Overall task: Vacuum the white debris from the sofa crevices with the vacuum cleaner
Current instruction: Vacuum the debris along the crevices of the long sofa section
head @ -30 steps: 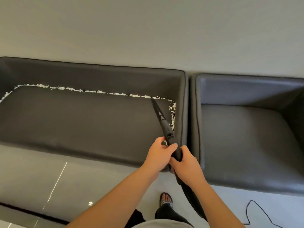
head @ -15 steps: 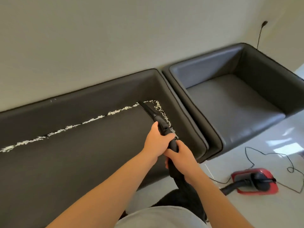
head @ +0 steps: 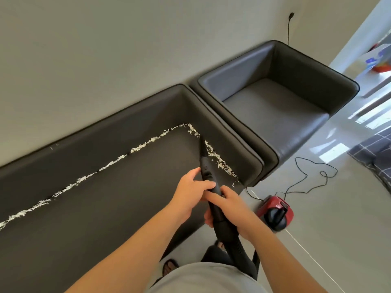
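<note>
Nozzle tip [head: 201, 142] moved from the corner down the side crevice. My left hand [head: 191, 188] and right hand [head: 229, 205] grip the black wand [head: 211, 187]. White debris [head: 118, 160] lines sofa [head: 105, 208] crevices; red vacuum cleaner [head: 276, 211] on floor.

A long dark grey leather sofa [head: 118, 199] carries a line of white shredded debris [head: 110, 164] along its back and right-side crevices. On the pale glossy floor [head: 330, 218] sit a red canister vacuum cleaner [head: 276, 212] and its loose black cord [head: 311, 174].

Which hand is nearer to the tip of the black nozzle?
The left hand. It grips the wand higher up, closer to the nozzle tip. The right hand holds the wand lower down, nearer the hose.
</note>
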Action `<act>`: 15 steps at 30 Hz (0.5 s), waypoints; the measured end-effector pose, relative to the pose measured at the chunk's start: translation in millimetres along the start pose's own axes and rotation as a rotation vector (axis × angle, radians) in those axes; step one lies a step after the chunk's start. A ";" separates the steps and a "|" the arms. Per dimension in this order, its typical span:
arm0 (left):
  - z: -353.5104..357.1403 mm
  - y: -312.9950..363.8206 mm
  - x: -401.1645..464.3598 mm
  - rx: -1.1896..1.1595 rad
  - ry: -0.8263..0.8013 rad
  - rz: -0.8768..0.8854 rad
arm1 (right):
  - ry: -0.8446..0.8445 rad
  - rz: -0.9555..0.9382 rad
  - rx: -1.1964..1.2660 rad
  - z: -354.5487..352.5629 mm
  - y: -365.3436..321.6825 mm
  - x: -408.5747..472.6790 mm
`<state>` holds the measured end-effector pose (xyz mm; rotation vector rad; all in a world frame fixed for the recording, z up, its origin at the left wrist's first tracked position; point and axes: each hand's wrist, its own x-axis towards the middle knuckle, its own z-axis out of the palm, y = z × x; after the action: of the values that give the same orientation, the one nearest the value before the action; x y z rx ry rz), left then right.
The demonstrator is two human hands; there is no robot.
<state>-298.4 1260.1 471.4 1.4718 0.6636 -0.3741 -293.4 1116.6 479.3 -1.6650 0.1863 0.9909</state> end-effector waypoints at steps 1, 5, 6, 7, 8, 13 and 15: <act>3.0 1.1 0.3 -0.006 -0.009 -0.003 | 0.015 -0.005 0.047 -1.7 -0.5 0.8; 32.0 12.7 7.3 0.004 -0.018 -0.051 | 0.081 -0.007 -0.073 -17.4 -4.5 3.7; 41.0 13.8 10.3 0.032 -0.012 -0.066 | 0.078 0.016 -0.108 -25.4 -6.7 3.8; 49.1 13.1 12.5 0.052 -0.002 -0.073 | 0.068 0.048 -0.115 -33.5 -7.9 3.6; 57.2 10.9 14.1 0.066 -0.010 -0.091 | 0.055 0.087 -0.106 -42.0 -7.4 2.5; 97.1 -11.1 8.2 0.174 -0.018 -0.131 | 0.053 0.173 -0.189 -70.7 14.8 -9.6; 106.9 -16.6 2.7 0.213 -0.025 -0.130 | 0.073 0.175 -0.266 -76.4 25.7 -12.4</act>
<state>-287.1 1154.0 453.4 1.6263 0.7182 -0.5774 -277.7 1037.1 469.9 -1.9552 0.2613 1.1240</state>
